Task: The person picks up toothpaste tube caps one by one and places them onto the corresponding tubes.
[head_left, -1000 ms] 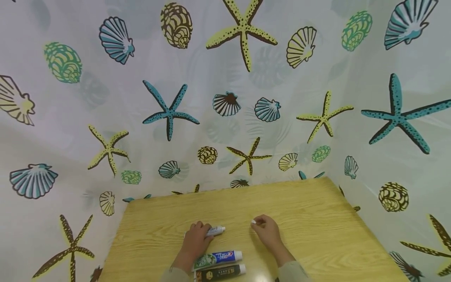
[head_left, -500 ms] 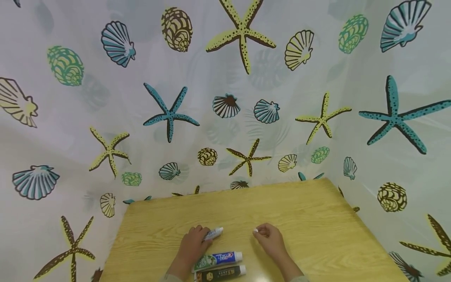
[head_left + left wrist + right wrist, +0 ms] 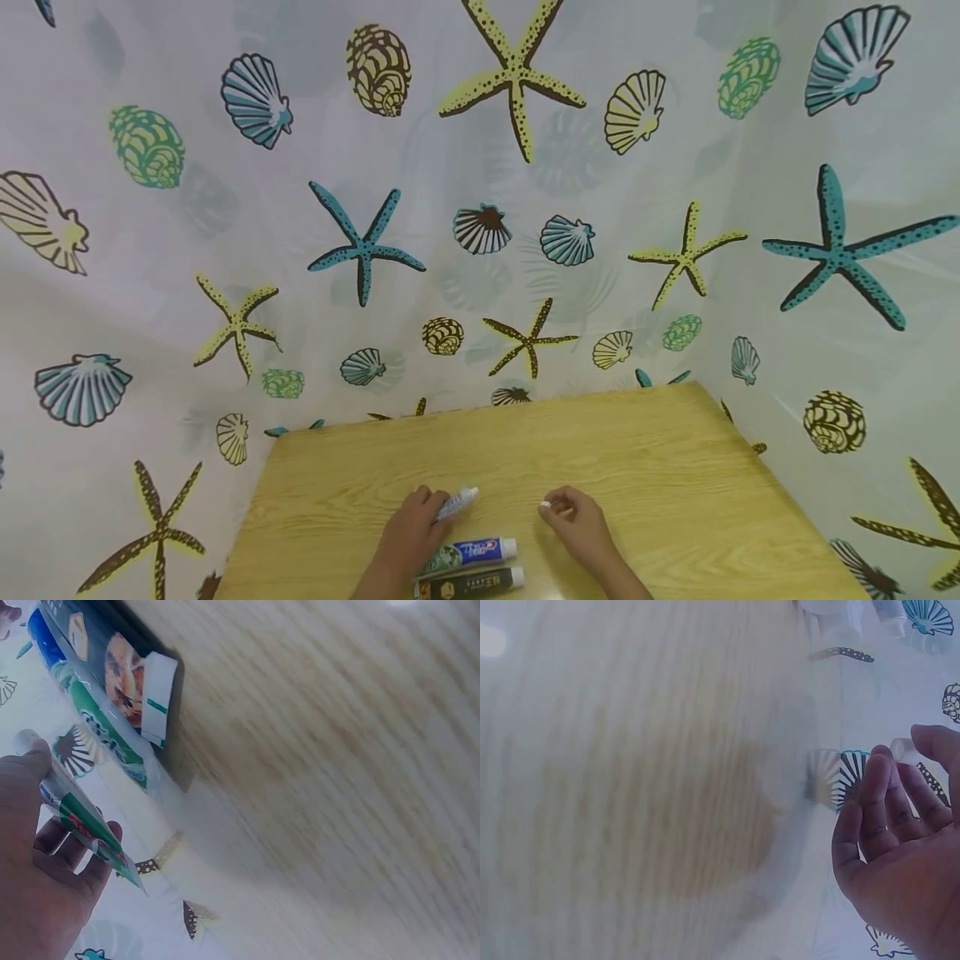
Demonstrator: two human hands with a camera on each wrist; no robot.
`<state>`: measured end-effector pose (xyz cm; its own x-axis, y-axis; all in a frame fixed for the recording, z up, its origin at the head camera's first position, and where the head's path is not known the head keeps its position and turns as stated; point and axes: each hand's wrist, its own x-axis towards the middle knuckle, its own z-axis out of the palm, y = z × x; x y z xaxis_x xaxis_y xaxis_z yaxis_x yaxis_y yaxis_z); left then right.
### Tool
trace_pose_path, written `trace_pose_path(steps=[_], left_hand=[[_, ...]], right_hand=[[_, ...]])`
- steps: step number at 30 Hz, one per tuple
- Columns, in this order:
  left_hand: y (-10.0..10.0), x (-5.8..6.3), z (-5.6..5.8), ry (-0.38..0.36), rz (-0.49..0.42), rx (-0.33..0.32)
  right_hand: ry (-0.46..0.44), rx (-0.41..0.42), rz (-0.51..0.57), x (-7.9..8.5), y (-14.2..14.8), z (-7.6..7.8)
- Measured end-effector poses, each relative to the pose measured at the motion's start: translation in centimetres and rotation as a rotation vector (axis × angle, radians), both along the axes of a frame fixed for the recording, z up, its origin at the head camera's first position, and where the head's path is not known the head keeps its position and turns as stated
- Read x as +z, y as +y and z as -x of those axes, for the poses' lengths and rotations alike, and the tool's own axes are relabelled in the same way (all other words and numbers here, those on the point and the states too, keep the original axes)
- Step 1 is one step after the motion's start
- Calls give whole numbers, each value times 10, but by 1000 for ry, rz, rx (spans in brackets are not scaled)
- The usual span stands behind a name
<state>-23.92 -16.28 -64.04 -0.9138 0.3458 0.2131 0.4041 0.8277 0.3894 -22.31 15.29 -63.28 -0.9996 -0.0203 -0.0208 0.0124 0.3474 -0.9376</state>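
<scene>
My left hand (image 3: 414, 521) grips a small white toothpaste tube (image 3: 457, 504) between thumb and fingers, its narrow end pointing right and away. In the left wrist view this tube (image 3: 79, 817) shows a green and red print and a flat crimped end. My right hand (image 3: 581, 525) pinches a small white cap (image 3: 545, 504) between thumb and fingertips, apart from the tube. The cap (image 3: 904, 750) looks hollow in the right wrist view. Beside my left hand lie a blue and green toothpaste tube (image 3: 476, 550) and a black toothpaste tube (image 3: 476, 583), side by side.
A wood-grain table (image 3: 660, 450) carries everything. Around it hangs a white curtain (image 3: 420, 208) printed with starfish and shells, close along the back and sides. The two lying tubes have white caps facing right, near the table's front.
My right hand has drawn a little nearer to me with the cap. The small tube in my left hand has tilted slightly, and that hand has come slightly nearer. The two lying tubes stay put.
</scene>
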Motion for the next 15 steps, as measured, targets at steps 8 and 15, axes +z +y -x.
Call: trace_pose_path(steps=[8,15], left_hand=[[8,12,-18,51,-69,-55],[14,22,-27,-18,-68,-59]], right_hand=[[-16,-6,21,2,0,-9],[-15,-12,28,5,-1,-16]])
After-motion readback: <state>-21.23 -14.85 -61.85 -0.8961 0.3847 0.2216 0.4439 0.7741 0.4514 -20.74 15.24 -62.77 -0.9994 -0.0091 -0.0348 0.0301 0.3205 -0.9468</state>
